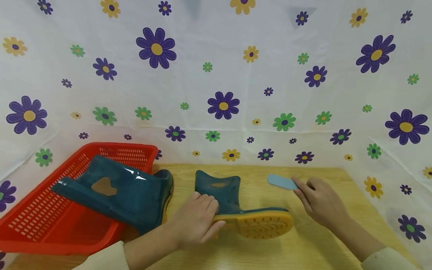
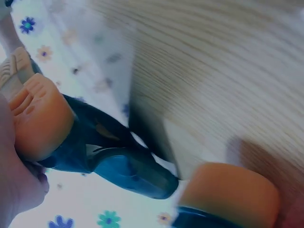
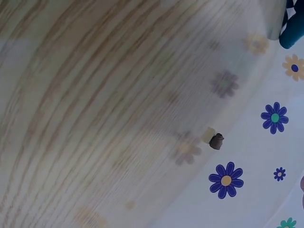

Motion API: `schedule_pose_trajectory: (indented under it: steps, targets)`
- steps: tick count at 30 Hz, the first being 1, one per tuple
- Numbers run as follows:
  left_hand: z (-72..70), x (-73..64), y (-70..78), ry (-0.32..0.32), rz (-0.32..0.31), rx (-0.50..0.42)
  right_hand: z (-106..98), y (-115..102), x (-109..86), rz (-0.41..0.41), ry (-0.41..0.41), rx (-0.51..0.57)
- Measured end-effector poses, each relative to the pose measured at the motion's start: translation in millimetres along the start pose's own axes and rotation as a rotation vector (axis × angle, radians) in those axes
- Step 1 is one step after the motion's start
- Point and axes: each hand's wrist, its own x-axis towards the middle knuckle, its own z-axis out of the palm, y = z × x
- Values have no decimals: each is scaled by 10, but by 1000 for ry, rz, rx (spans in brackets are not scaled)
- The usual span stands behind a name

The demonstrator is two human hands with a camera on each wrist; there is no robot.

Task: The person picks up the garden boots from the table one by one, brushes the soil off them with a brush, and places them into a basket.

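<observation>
A dark teal rubber boot (image 1: 227,197) with a yellow sole (image 1: 264,225) lies tipped over on the wooden table, its toe to the right and the tread facing the head camera. My left hand (image 1: 197,219) grips it by the heel end, thumb along the sole. In the left wrist view the orange-looking heel (image 2: 47,123) shows beside that hand's fingers. My right hand (image 1: 322,202) pinches one end of a light blue brush (image 1: 281,182), held to the right of the boot. A brown patch marks the boot's shaft.
A red plastic basket (image 1: 116,232) stands at the left. A second teal boot (image 1: 135,191) leans across its rim, sole to the right. Flower-printed white cloth (image 1: 189,82) surrounds the wooden table (image 1: 324,174) at the back and sides.
</observation>
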Motion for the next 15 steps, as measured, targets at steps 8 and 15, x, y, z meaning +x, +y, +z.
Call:
schedule_pose_trajectory:
  steps: [8,15]
  targets:
    - [-114,-104,335,-125,90,-149,22,-57,15,-20,0,13]
    - [176,-175,426,-312,128,-196,109,-131,11,-42,-13,41]
